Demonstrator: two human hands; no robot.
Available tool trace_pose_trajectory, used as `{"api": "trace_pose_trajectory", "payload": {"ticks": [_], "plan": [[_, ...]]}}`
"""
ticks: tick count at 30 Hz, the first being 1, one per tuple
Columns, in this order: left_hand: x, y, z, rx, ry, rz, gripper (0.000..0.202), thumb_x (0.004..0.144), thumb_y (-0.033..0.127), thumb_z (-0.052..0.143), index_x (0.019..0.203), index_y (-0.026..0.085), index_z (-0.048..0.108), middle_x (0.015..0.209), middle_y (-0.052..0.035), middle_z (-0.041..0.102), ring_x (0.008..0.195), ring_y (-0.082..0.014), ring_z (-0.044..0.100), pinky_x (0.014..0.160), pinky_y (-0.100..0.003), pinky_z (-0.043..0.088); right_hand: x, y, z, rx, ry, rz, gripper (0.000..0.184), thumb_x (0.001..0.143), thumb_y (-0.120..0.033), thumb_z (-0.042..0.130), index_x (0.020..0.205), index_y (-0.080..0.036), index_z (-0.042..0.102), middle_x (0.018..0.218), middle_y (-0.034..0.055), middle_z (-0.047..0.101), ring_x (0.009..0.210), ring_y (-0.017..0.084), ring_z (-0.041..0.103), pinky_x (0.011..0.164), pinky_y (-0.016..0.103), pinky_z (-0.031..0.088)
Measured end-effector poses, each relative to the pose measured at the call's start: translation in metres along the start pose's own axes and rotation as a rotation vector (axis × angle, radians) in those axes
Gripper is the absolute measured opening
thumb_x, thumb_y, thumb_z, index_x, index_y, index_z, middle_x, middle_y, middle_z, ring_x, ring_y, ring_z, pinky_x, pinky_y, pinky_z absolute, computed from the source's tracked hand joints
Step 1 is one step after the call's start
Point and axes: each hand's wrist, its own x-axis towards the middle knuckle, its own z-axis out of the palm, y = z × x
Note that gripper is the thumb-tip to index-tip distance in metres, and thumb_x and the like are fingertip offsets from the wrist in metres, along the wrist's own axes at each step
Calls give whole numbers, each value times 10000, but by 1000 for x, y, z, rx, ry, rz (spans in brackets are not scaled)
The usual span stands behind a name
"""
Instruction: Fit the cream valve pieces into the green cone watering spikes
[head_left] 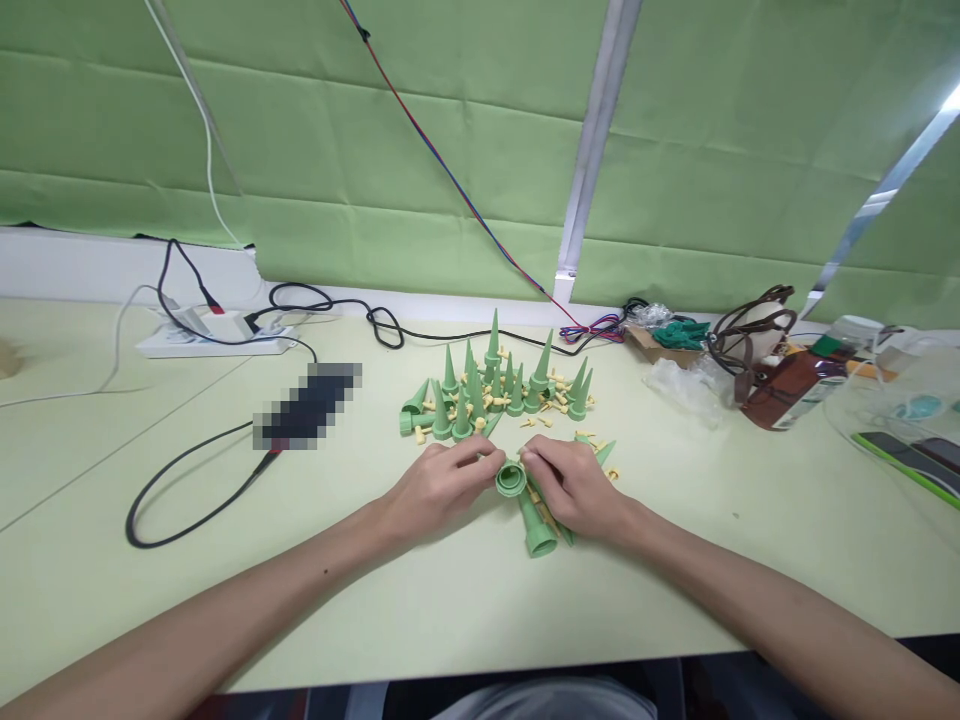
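My left hand (442,488) and my right hand (574,487) meet at the middle of the pale green table (150,520). Between their pinched fingertips sits a green plastic cone (511,476), its open round mouth facing me. Both hands are closed around it. Under my right hand lie a few more green cones (538,528) on their sides. Just beyond the hands stands a cluster of upright green cones (495,390) mixed with several small yellow pegs (556,398).
A white power strip (217,337) with black cables lies at the back left, and a blurred dark device (309,405) sits left of the cones. A brown bag (772,370), clear plastic wrap and a green-edged tray (911,455) crowd the right side. Green blinds hang behind.
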Motion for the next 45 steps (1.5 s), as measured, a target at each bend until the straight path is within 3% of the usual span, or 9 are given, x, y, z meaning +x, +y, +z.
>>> {"api": "trace_pose_trajectory", "payload": {"ticks": [6, 14, 18, 21, 26, 34, 45], "plan": [[1, -2, -3, 31, -28, 8, 263, 956, 97, 404, 1045, 216, 621, 870, -57, 668, 543, -90, 525, 470, -225, 321, 1, 0, 2, 4, 9, 28, 312, 1029, -224, 388, 718, -217, 387, 590, -49, 380, 506, 111, 359, 514, 248, 301], [6, 6, 3, -76, 23, -101, 254, 1002, 133, 399, 1165, 205, 579, 988, -80, 668, 794, -145, 640, 629, -223, 449, 3, 5, 0, -74, 122, -6, 240, 1031, -227, 415, 826, -207, 536, 656, -7, 530, 572, 131, 481, 563, 246, 393], [9, 12, 1, -246, 8, -313, 203, 1003, 179, 437, 1182, 201, 531, 986, -48, 654, 632, -100, 567, 602, -223, 433, 3, 4, -1, -76, 203, -39, 199, 1020, -205, 447, 864, -200, 571, 699, 12, 593, 602, 135, 525, 574, 248, 421], [13, 15, -2, -336, -39, -447, 160, 1029, 247, 414, 1061, 192, 561, 862, -10, 619, 623, -106, 528, 620, -235, 413, 3, 3, -2, -68, 233, -53, 190, 1013, -190, 459, 867, -197, 580, 713, 15, 611, 616, 137, 546, 582, 249, 435], [17, 17, -2, -474, -117, -506, 450, 1059, 358, 333, 670, 176, 468, 665, 8, 495, 640, -132, 480, 666, -273, 389, 3, 3, -2, -61, 243, -62, 198, 1015, -191, 462, 866, -193, 593, 708, 13, 614, 620, 137, 560, 580, 249, 442], [14, 19, 2, -758, -155, -638, 490, 1031, 450, 402, 640, 165, 478, 660, 28, 460, 552, -103, 514, 551, -244, 413, 4, 6, -1, -32, 176, -50, 210, 1024, -216, 460, 887, -194, 617, 711, 14, 625, 622, 132, 557, 580, 243, 444], [13, 15, -1, -689, -87, -569, 299, 999, 321, 509, 805, 150, 660, 801, -2, 551, 661, -99, 526, 557, -205, 398, 2, 11, 1, 33, 130, -25, 174, 1006, -203, 486, 899, -203, 624, 749, 18, 652, 648, 136, 580, 613, 243, 456]]}}
